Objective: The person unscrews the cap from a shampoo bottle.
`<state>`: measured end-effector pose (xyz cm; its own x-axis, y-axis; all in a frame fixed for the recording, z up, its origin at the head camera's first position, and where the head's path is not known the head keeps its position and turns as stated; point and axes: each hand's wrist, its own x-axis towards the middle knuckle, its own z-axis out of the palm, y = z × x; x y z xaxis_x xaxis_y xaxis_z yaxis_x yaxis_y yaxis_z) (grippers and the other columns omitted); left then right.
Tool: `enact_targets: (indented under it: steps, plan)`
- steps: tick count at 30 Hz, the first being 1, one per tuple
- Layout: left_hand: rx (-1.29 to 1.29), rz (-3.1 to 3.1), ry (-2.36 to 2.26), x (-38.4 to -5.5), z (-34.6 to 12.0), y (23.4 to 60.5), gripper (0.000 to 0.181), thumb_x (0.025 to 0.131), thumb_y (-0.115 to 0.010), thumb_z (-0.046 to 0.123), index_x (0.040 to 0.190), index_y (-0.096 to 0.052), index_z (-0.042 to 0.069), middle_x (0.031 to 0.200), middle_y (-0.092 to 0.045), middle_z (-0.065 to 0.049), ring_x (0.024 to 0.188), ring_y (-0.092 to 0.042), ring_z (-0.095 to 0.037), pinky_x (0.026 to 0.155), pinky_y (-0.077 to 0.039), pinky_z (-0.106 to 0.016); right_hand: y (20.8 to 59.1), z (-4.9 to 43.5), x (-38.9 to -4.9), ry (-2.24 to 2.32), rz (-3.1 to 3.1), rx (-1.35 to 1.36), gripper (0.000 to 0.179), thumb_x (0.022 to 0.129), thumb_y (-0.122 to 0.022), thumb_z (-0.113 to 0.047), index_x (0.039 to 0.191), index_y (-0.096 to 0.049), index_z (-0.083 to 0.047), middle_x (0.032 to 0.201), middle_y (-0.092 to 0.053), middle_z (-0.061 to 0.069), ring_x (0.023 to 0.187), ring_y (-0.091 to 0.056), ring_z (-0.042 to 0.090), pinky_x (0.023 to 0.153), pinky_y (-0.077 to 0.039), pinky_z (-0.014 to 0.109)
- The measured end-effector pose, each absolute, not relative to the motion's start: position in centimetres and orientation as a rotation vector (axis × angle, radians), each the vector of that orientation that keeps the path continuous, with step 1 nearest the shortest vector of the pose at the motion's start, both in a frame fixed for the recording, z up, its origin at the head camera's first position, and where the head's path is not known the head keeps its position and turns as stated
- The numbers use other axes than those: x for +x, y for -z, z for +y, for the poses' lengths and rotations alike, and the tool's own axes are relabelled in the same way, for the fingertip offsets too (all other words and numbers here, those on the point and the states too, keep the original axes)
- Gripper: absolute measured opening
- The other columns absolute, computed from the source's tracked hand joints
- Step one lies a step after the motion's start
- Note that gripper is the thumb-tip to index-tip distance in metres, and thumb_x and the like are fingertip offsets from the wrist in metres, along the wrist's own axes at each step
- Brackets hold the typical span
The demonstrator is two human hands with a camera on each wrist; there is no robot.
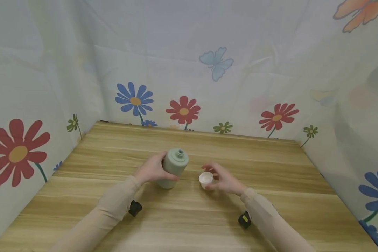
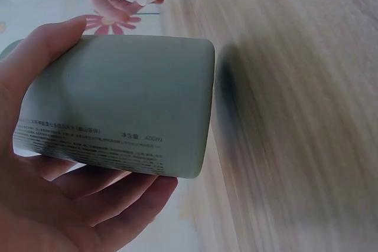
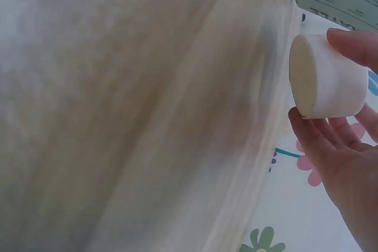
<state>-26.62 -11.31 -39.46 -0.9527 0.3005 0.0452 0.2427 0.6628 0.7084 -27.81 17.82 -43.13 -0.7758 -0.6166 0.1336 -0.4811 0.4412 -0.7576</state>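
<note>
My left hand (image 1: 152, 169) grips a sage-green bottle (image 1: 177, 162) round its side, thumb on one side and fingers on the other. The bottle is slightly tilted, with its narrow neck bare at the top. In the left wrist view, small dark print runs along the bottle (image 2: 130, 92), and its base is off the table, over a shadow. To the right, my right hand (image 1: 225, 180) holds a small white cup (image 1: 206, 179) between thumb and fingers. The right wrist view shows the white cup (image 3: 333, 78) held above the table, apart from the bottle.
A wood-grain table (image 1: 189, 224) lies under both hands. A white cloth (image 1: 163, 52) printed with flowers and butterflies hangs behind it and along both sides. Dark wrist cameras sit under the left sleeve (image 1: 111, 206) and the right sleeve (image 1: 267, 210).
</note>
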Motion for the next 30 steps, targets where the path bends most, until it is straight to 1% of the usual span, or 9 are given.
enact_targets:
  steps: [3, 7, 9, 13, 16, 22, 30]
  plan:
    - [0.459, 2.791, -1.184, -26.6, -11.3, 39.7, 0.081, 0.067, -0.087, 0.033, 0.134, -0.048, 0.009, 0.127, -0.062, -0.009, 0.115, -0.060, -0.028, 0.098, -0.048, -0.052, 43.4, 17.9, -27.7, 1.196, 2.528, -0.975, 0.057, 0.079, -0.076, -0.007, 0.130, -0.052, 0.001, 0.121, -0.052, 0.017, 0.116, -0.053, 0.033, 0.099, -0.049, 0.049]
    - [0.468, 2.766, -1.223, -26.5, -11.5, 40.2, 0.081, 0.068, -0.087, 0.033, 0.135, -0.048, 0.009, 0.128, -0.062, -0.010, 0.116, -0.060, -0.029, 0.099, -0.048, -0.051, 43.6, 18.1, -27.5, 1.165, 2.532, -0.973, 0.048, 0.079, -0.077, -0.008, 0.122, -0.058, -0.002, 0.120, -0.050, 0.015, 0.115, -0.054, 0.030, 0.098, -0.051, 0.049]
    - [0.467, 2.740, -1.267, -26.4, -11.6, 40.3, 0.080, 0.068, -0.087, 0.031, 0.135, -0.048, 0.010, 0.128, -0.062, -0.010, 0.117, -0.059, -0.029, 0.100, -0.047, -0.051, 43.6, 18.1, -27.4, 1.164, 2.538, -0.977, 0.049, 0.078, -0.078, -0.008, 0.122, -0.057, -0.002, 0.121, -0.051, 0.015, 0.116, -0.054, 0.032, 0.098, -0.050, 0.050]
    - [0.470, 2.705, -1.326, -26.3, -11.7, 40.6, 0.081, 0.068, -0.087, 0.030, 0.136, -0.047, 0.010, 0.130, -0.061, -0.011, 0.120, -0.058, -0.030, 0.103, -0.045, -0.052, 43.5, 18.1, -27.3, 1.155, 2.537, -0.982, 0.057, 0.078, -0.078, -0.008, 0.128, -0.053, 0.001, 0.124, -0.050, 0.018, 0.119, -0.053, 0.037, 0.100, -0.048, 0.052]
    - [0.459, 2.697, -1.334, -26.2, -11.8, 40.7, 0.083, 0.068, -0.087, 0.032, 0.137, -0.046, 0.011, 0.132, -0.060, -0.010, 0.121, -0.057, -0.030, 0.104, -0.044, -0.052, 43.3, 18.0, -27.1, 1.108, 2.552, -0.987, 0.057, 0.078, -0.078, -0.008, 0.129, -0.055, 0.000, 0.124, -0.049, 0.017, 0.118, -0.052, 0.034, 0.099, -0.048, 0.052]
    - [0.433, 2.681, -1.355, -25.9, -12.0, 40.6, 0.087, 0.067, -0.088, 0.034, 0.139, -0.044, 0.011, 0.134, -0.059, -0.011, 0.123, -0.056, -0.031, 0.105, -0.043, -0.053, 43.3, 18.0, -27.2, 0.970, 2.620, -1.023, 0.051, 0.077, -0.078, -0.010, 0.124, -0.059, -0.005, 0.121, -0.051, 0.012, 0.113, -0.051, 0.027, 0.096, -0.048, 0.047]
    - [0.437, 2.644, -1.393, -25.9, -12.2, 41.1, 0.088, 0.068, -0.087, 0.033, 0.141, -0.041, 0.014, 0.137, -0.057, -0.010, 0.126, -0.054, -0.032, 0.107, -0.040, -0.054, 43.1, 17.9, -27.3, 0.893, 2.659, -1.073, 0.052, 0.075, -0.079, -0.010, 0.122, -0.059, -0.005, 0.120, -0.052, 0.012, 0.110, -0.053, 0.026, 0.092, -0.047, 0.039]
